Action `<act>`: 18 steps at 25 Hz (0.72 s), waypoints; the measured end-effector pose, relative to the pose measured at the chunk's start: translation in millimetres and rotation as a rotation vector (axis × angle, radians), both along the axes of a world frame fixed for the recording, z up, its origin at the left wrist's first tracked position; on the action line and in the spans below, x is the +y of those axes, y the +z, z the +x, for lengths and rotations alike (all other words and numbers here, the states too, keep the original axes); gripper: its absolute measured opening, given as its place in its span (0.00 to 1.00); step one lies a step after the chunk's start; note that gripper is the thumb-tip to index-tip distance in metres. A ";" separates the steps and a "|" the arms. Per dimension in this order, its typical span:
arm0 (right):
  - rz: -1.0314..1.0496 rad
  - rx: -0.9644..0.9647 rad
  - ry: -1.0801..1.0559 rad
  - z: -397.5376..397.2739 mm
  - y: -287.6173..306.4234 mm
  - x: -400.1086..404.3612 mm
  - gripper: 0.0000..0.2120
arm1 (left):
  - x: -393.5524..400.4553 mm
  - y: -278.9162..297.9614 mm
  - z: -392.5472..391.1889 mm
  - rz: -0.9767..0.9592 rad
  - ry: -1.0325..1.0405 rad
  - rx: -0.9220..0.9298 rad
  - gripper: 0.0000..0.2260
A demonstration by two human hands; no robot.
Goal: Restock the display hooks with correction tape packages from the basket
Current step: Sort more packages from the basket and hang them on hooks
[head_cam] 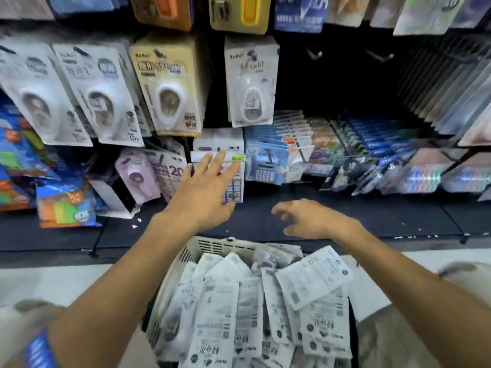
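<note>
A white slotted basket (212,245) sits low in the middle, piled with several white correction tape packages (313,277) lying back side up. My left hand (204,192) stretches forward with spread, straight fingers, its tips over a white box (220,144) on the shelf. My right hand (305,216) hovers above the dark shelf just beyond the basket, fingers loosely curled, holding nothing. Correction tape packages hang on hooks above: a single white one (251,81), a cream stack (167,86) and white stacks (101,94). Two bare hooks (314,55) (380,56) stick out to the right.
The dark shelf (372,213) carries calculators in blue cards (268,160), a purple package (136,173), colourful note packs (63,205) and clear packs (422,173) at right. Rows of clear sleeves (451,83) hang at upper right. Pale floor lies on both sides of the basket.
</note>
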State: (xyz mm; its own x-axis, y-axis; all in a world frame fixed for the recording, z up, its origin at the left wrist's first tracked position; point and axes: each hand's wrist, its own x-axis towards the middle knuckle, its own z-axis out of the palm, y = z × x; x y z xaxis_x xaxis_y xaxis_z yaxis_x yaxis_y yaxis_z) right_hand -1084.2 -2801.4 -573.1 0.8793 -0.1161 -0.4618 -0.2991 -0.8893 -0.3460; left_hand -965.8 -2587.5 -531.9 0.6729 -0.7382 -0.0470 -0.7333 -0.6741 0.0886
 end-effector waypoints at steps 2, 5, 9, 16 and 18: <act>-0.271 0.248 0.150 -20.5 -33.1 -10.2 0.40 | -5.0 -21.6 -16.6 0.125 -0.100 0.141 0.38; -0.402 0.447 0.053 -55.3 -71.1 -32.6 0.61 | 1.3 -53.2 -37.1 0.195 -0.140 0.304 0.33; -0.497 0.455 0.174 -86.7 -97.6 -51.1 0.59 | 15.7 -86.0 -63.2 0.421 -0.293 0.327 0.27; -0.313 0.014 0.327 -61.8 -53.2 -43.8 0.08 | 3.4 -98.8 -73.3 0.217 -0.214 0.555 0.32; -0.074 -0.141 0.233 -58.4 -30.9 -37.1 0.12 | -1.9 -95.4 -76.6 0.046 -0.165 0.780 0.34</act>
State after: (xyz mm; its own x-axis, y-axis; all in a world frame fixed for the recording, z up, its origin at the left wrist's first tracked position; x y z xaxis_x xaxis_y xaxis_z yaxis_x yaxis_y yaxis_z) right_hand -1142.6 -2838.5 -604.0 0.9413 0.0684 -0.3305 -0.0367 -0.9527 -0.3015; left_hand -1042.3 -2589.5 -627.4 0.3162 -0.8113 -0.4918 -0.5617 -0.5779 0.5921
